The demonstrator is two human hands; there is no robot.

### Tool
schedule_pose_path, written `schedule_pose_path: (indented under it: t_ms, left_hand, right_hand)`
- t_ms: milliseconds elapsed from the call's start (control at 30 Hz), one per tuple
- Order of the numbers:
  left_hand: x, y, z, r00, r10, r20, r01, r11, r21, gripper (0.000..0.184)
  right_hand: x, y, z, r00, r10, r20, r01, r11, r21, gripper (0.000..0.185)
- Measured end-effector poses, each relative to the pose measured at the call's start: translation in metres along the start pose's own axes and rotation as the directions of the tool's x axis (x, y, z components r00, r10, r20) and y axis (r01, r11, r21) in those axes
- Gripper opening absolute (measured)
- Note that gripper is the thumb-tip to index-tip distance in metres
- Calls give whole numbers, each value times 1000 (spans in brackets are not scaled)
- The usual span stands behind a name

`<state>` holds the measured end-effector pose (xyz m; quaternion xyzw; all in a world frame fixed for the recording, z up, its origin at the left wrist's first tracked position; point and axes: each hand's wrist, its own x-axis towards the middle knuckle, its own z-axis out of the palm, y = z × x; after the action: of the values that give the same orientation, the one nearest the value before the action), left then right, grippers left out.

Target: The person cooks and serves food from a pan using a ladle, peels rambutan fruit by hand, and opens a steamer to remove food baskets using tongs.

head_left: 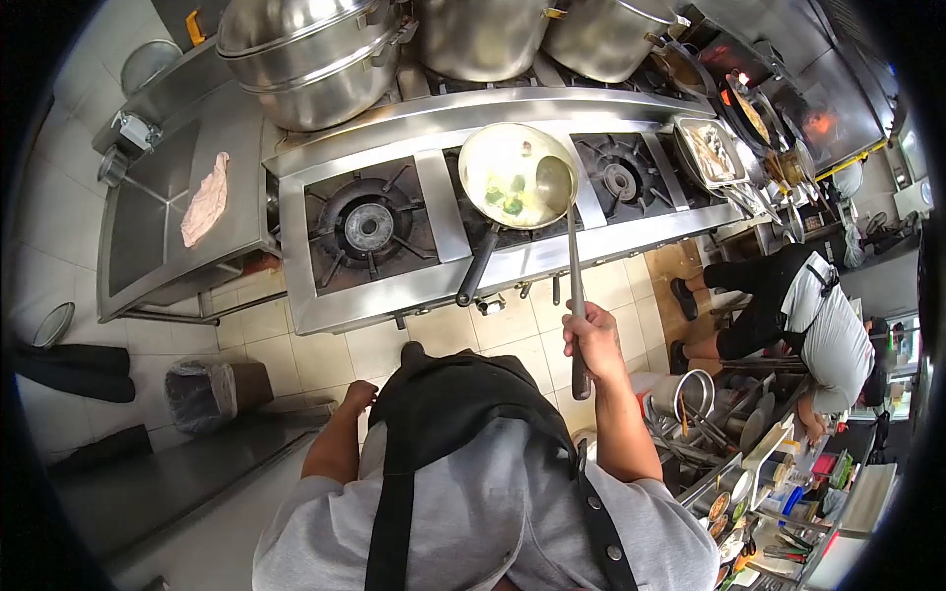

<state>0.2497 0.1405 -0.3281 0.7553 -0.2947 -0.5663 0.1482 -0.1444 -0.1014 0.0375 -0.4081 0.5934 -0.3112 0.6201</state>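
Observation:
My right hand (593,342) is wrapped round the long handle of a ladle (574,256). The ladle's round bowl rests in a frying pan (479,148), over its right side. In the pan are a pale, creamy liquid and several green pieces that look like broccoli (513,205). The pan sits on the middle burner, and its black handle (477,271) points toward me with no hand on it. Beside my apron hangs my left hand (361,395), fingers curled in, nothing visible in it.
Large steel pots (483,39) line the back of the stove (448,167). A pink cloth (206,200) lies on the left counter. At right are a metal tray (711,153) and a pan over flame (751,113). Another person (823,340) works at a crowded counter. A bin (236,387) stands left.

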Motion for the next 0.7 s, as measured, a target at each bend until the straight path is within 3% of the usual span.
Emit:
schedule_pose_path:
  t_ms: [133,233,267,367,433,600,700]
  left_hand:
    - [4,8,-5,997,-66,-27,63,991,-122,16]
    - [4,26,-5,995,-79,-67,62,973,-224,14]
    - [5,32,-8,999,-26,-42,19,986,-165,13]
    - [3,48,-8,994,-73,-79,48,958,-282,14]
    - [5,49,-9,994,-81,-79,58,965,-257,13]
    - [7,31,-12,993,-113,-31,106,978,-181,13]
    - [6,15,-11,988,-151,-33,139,963,-232,13]
  right_hand:
    - [-1,-1,11,999,40,17,-40,999,-19,23]
    - [-1,-5,21,998,61,35,-63,996,56,25]
    - [-2,-8,21,996,84,42,-88,989,116,26]
    - [-3,-13,13,991,119,62,-131,959,251,31]
    - [-6,-18,7,991,121,64,-135,948,287,32]
    - [-16,-17,-1,997,59,56,-67,987,146,33]
    - [-18,-14,-2,998,44,46,-47,995,88,33]
